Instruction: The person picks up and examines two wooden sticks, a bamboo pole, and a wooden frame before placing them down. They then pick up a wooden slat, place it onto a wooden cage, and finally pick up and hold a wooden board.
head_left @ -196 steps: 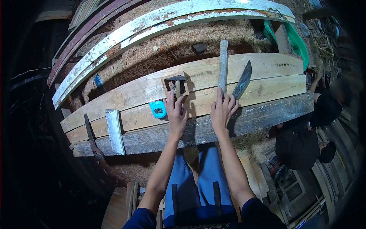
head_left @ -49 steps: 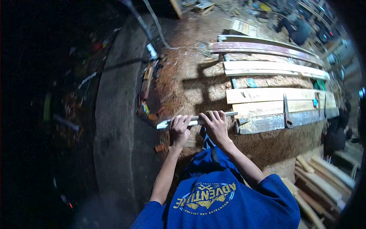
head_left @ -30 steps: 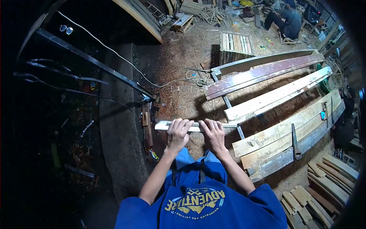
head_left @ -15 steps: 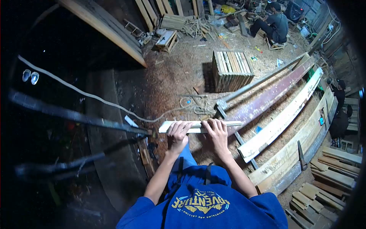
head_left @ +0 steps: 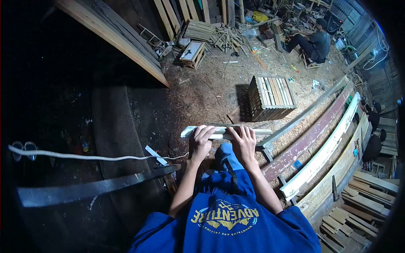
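Several thin, pale wooden strips [head_left: 219, 135] lie together crosswise in front of my body at the middle of the view. My left hand [head_left: 201, 141] grips the bundle left of its middle, fingers wrapped over the top. Right of the middle, my right hand [head_left: 243, 142] holds the same strips with its fingers over them. Both ends of the bundle stick out past my hands. My palms and the undersides of the strips are hidden.
A slatted wooden crate [head_left: 272, 98] stands ahead on the shavings-covered floor. Long boards [head_left: 322, 147] lie at the right, beside stacked planks [head_left: 371, 194]. A person [head_left: 314, 42] sits far back. A white cable [head_left: 84, 157] crosses the left.
The view has shifted, so the crate and boards appear lower and farther right. The strips are still in both my hands, slightly tilted differently. The cable looks flatter at the left.
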Available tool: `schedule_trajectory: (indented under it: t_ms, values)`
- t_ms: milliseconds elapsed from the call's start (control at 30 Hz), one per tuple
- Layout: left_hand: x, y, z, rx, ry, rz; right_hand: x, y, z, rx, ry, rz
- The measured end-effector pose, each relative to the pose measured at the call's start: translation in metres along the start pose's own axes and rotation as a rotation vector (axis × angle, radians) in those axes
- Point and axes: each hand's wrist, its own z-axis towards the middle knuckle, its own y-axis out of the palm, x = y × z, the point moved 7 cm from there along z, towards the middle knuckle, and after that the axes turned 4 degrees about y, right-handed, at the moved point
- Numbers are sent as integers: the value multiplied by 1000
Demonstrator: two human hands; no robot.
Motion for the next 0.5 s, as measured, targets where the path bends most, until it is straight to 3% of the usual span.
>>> schedule_trajectory:
  t_ms: [267, 500]
  values:
    - [-158, 31, 121, -32, 10, 16, 34, 130, 163, 34, 36, 94]
    - [-349, 80, 277, -121, -124, 18, 73, 233, 394, -9, -33, 152]
